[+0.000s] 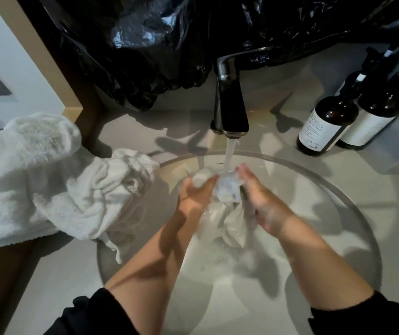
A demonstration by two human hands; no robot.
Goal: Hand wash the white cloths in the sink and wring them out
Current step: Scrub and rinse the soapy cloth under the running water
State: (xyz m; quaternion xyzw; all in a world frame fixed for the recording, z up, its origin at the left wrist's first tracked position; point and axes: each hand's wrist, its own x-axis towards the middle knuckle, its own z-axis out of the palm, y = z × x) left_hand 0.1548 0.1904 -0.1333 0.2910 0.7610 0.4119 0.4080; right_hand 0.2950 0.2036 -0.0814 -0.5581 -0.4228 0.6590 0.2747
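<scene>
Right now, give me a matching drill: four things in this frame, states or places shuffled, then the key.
Things:
1. cloth
2. towels
3. bottles
4. tap

States or places:
A. standing on the counter, right of the sink
B. running
C. heaped on the counter, left of the sink
D. held by left hand and right hand under the stream

Pairs: 1-D, 2-C, 3-A, 4-B
</scene>
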